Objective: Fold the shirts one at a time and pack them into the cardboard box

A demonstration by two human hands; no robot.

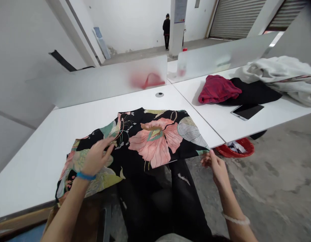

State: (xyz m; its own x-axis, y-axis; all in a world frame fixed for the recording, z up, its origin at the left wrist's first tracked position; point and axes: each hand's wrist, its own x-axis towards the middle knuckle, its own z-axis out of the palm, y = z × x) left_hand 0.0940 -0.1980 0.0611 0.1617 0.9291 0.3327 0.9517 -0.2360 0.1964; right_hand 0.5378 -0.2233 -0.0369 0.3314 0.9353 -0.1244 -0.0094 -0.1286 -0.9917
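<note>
A black garment (135,148) with large pink flowers and green leaves lies spread over the front of the white table, part of it hanging past the edge. My left hand (98,156), with a blue band at the wrist, rests on its left part, fingers stretched out and slightly blurred. At the garment's right corner, my right hand (216,164) pinches the cloth between thumb and fingers. That corner reaches just beyond the table's edge.
The white table (26,168) has frosted dividers (107,80) behind. On the right table sit a red checked cloth (218,89), black cloth (253,92), white fabric (281,70) and a phone (247,111). A red-lined bin (248,149) stands below. A person (166,30) is far off.
</note>
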